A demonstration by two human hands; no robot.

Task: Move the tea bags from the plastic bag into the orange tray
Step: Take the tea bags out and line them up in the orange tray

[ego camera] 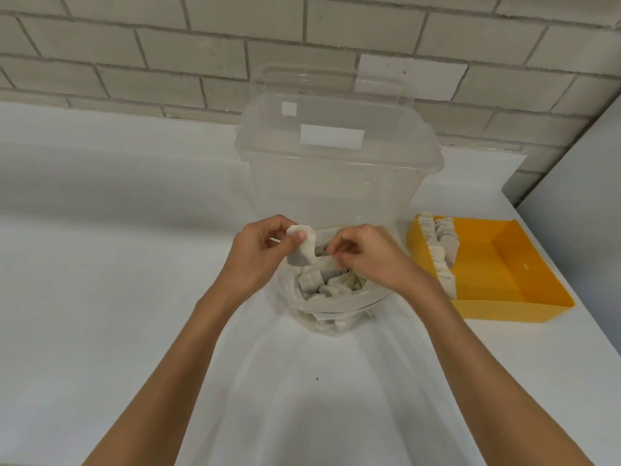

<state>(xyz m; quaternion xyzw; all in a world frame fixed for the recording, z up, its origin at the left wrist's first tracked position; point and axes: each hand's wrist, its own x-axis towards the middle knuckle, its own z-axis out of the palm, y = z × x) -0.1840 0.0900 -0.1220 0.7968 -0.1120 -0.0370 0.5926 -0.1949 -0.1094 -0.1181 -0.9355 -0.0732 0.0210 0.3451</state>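
A clear plastic bag [339,306] full of pale tea bags [331,284] stands open on the white table in front of me. My left hand [258,253] pinches one tea bag [302,250] just above the bag's left rim. My right hand [369,255] hovers over the bag's opening with thumb and fingers pinched together; whether it grips a string or tag is too small to tell. The orange tray [504,264] lies to the right, with a row of tea bags [440,253] stacked along its left wall.
A tall clear plastic container [336,169] with a lid stands right behind the bag, against a grey brick wall [168,68]. A grey panel [578,183] rises at the far right. The white table [117,247] stretches to the left and toward me.
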